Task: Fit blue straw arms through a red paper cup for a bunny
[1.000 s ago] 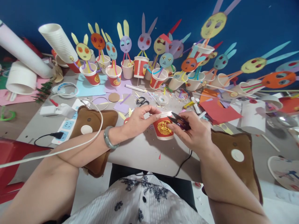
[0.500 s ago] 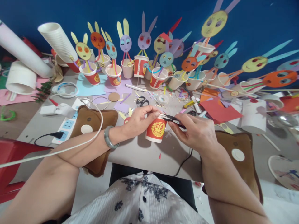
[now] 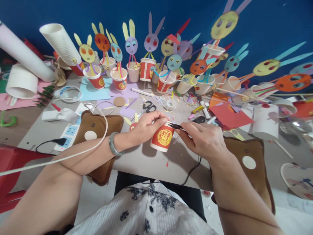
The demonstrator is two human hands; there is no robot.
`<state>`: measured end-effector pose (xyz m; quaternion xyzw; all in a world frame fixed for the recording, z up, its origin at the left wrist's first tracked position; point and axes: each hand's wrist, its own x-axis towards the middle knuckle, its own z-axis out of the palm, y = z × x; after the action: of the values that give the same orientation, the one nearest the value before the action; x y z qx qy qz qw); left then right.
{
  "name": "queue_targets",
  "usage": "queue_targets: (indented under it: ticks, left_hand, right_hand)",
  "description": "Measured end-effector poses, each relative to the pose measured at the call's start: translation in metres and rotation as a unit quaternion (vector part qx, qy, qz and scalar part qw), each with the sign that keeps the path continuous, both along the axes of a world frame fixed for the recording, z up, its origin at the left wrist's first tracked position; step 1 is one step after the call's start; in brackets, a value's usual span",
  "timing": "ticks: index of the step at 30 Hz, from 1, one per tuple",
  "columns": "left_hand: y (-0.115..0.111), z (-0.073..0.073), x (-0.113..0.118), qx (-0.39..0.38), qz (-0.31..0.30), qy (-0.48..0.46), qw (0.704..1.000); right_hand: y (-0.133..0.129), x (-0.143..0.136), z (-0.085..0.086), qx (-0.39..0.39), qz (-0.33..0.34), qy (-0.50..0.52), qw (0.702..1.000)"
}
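A red paper cup [image 3: 161,137] with a round gold emblem is held a little above the table, its white base tilted toward me. My left hand [image 3: 153,125] is closed on the cup's rim, thumb on top, fingers hidden behind. Pinched in my right hand [image 3: 201,135] are slim, black, pointed tweezers [image 3: 175,126], whose tips meet the rim close to my left thumb. A rabbit figure with yellow ears [image 3: 132,120] lies partly hidden behind my left hand. Black-handled scissors [image 3: 149,107] lie beyond the cup.
Several paper-cup rabbit figures [image 3: 146,70] line the blue wall. Left are stacked cups [image 3: 57,42], a power strip [image 3: 70,130], a white cable and a brown pouch [image 3: 97,130]. A second brown pouch [image 3: 246,153] and red paper [image 3: 231,116] are right. Paper scraps litter the middle.
The cup's base has swung slightly down and left. The tweezers' arms were apart and now look pressed together, with the tool turned a little flatter. My hands have barely moved.
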<state>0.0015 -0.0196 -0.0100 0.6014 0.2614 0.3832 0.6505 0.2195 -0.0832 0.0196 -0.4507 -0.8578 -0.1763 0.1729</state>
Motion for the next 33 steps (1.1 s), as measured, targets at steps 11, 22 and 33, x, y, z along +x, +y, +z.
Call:
queue_targets:
  ticks: [11,22,33]
  left_hand:
    - [-0.001,0.0,0.0,-0.007,0.005,-0.007,1.0]
    - [-0.001,0.003,0.0,-0.07,-0.011,-0.072,0.995]
    - [0.0,-0.02,0.003,0.104,0.086,0.041,0.99]
  right_hand:
    - [0.0,0.002,-0.006,-0.009,0.011,0.077,0.997]
    - [0.013,-0.002,-0.004,-0.354,-0.027,0.47,0.808]
    - [0.007,-0.015,-0.008,-0.188,-0.038,0.416,0.889]
